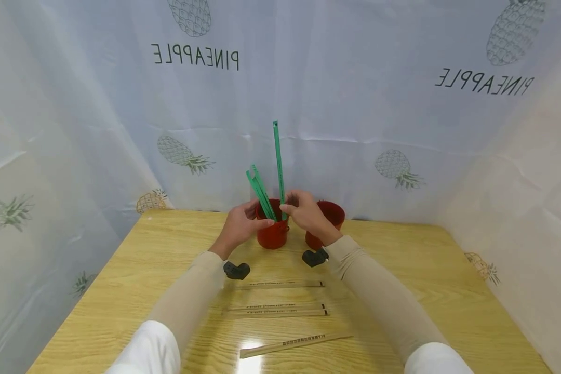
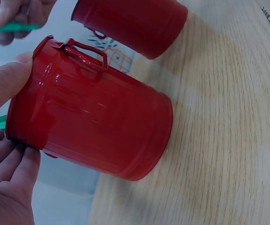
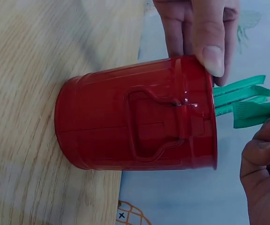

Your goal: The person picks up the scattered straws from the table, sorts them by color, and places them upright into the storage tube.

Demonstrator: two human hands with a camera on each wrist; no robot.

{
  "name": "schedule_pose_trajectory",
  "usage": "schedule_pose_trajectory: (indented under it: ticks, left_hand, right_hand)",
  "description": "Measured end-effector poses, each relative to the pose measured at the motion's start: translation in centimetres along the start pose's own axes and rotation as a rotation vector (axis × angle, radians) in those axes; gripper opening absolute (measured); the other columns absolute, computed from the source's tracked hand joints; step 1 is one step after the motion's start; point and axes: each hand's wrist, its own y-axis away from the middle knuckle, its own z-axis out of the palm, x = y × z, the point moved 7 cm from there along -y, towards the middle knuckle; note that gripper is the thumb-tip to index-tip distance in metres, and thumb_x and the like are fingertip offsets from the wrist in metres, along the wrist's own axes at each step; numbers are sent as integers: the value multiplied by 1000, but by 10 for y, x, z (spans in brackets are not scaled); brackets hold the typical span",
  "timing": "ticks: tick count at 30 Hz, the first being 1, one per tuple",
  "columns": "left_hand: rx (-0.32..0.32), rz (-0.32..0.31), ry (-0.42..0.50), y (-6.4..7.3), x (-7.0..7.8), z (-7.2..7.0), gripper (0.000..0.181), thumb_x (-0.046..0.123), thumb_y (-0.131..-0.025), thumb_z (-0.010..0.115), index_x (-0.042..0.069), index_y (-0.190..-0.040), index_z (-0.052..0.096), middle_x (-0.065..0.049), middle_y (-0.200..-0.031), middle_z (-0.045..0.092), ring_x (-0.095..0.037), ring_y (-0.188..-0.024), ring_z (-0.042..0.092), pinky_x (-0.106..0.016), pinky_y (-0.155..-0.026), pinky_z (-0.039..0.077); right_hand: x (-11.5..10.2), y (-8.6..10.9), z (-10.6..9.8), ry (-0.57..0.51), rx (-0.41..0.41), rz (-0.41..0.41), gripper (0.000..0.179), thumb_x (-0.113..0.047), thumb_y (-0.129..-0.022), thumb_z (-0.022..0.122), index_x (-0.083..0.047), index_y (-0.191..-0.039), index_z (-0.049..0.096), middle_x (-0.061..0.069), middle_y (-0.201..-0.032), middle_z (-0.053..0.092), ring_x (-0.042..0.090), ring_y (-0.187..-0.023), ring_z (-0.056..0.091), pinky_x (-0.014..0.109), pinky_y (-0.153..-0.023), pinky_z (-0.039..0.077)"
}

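Note:
A small red bucket (image 1: 272, 239) stands on the table, tilted neither way. My left hand (image 1: 240, 226) holds its rim, thumb on the near side and fingers round the far side. Several green wrapped straws (image 1: 261, 191) lean leftward out of it. With thumb and fingers, my right hand (image 1: 306, 212) pinches another green wrapped straw (image 1: 279, 156), which points almost straight up. The crimped lower end of this straw (image 3: 252, 115) shows at the bucket's mouth in the right wrist view. A wire handle (image 3: 134, 124) hangs against the bucket's side.
A second red bucket (image 1: 334, 214) stands to the right, partly behind my right hand. Several tan wrapped straws (image 1: 287, 312) with dark print lie across the table (image 1: 168, 249) nearer me. A pineapple-printed cloth (image 1: 308, 93) hangs behind the table. Black wrist cameras (image 1: 236, 270) sit below both hands.

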Motion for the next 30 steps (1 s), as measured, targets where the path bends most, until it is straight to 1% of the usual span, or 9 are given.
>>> schedule_pose_trajectory:
  ticks: [1, 6, 8, 12, 16, 20, 25, 28, 30]
  left_hand:
    - [3, -2, 0, 0, -1, 0, 72, 21, -93, 80, 12, -157, 48, -11, -157, 55, -32, -144, 55, -46, -116, 48]
    - [3, -14, 17, 3, -7, 2, 73, 21, -93, 81, 12, -157, 47, -11, -157, 54, -30, -144, 56, -43, -114, 49]
    - [0, -5, 20, 3, -8, 3, 74, 21, -93, 81, 11, -157, 47, -11, -157, 54, -30, -143, 56, -43, -113, 50]
    - [7, 3, 28, 4, -8, 5, 72, 20, -92, 81, 11, -156, 49, -11, -156, 55, -30, -142, 57, -43, -112, 51]
    - [-3, -3, 30, 4, -9, 8, 71, 18, -93, 80, 12, -156, 49, -10, -156, 56, -29, -142, 57, -43, -113, 50]
    - [-7, -2, 21, 4, -6, 9, 71, 18, -93, 80, 12, -157, 48, -11, -157, 55, -30, -143, 56, -44, -114, 49]
    - [-9, 7, 17, 3, -3, 7, 72, 18, -94, 79, 11, -158, 47, -12, -157, 54, -30, -144, 55, -45, -114, 49]
    - [-7, 7, 10, 2, -1, 6, 72, 18, -94, 80, 11, -157, 47, -11, -157, 55, -29, -143, 56, -43, -113, 50]
    - [-2, 11, 4, 0, 0, 5, 72, 18, -93, 80, 10, -157, 48, -11, -156, 55, -29, -143, 56, -43, -113, 50]
  right_hand:
    - [0, -2, 1, -2, 7, 3, 7, -6, -103, 63, -3, -97, 61, 10, -90, 57, 26, -90, 54, 30, -78, 50]
    - [10, -9, 6, 26, 68, 85, 5, -5, -99, 68, -1, -99, 66, 12, -92, 62, 26, -89, 55, 28, -73, 54]
    - [15, -11, 7, 43, 91, 105, 5, -5, -98, 70, 0, -98, 68, 13, -92, 64, 27, -88, 56, 28, -71, 55]
    - [22, -12, 8, 81, 115, 118, 7, -6, -96, 72, -1, -92, 71, 14, -89, 65, 27, -86, 56, 29, -67, 54]
    - [27, -10, 8, 109, 122, 142, 8, -7, -96, 72, -3, -89, 72, 13, -88, 67, 27, -85, 57, 30, -68, 55]
    - [28, -7, 8, 98, 129, 162, 7, -10, -97, 73, -3, -94, 75, 14, -96, 71, 27, -87, 61, 33, -74, 59]
    - [27, -8, 7, 68, 133, 176, 13, -11, -97, 73, -3, -106, 76, 15, -107, 74, 28, -91, 66, 38, -82, 64]
    - [24, -6, 5, 65, 138, 185, 16, -12, -97, 73, -4, -110, 75, 15, -108, 74, 28, -90, 66, 37, -81, 65]
    - [22, -5, 3, 74, 144, 180, 18, -13, -96, 74, -4, -112, 75, 14, -106, 74, 27, -88, 66, 35, -78, 64]
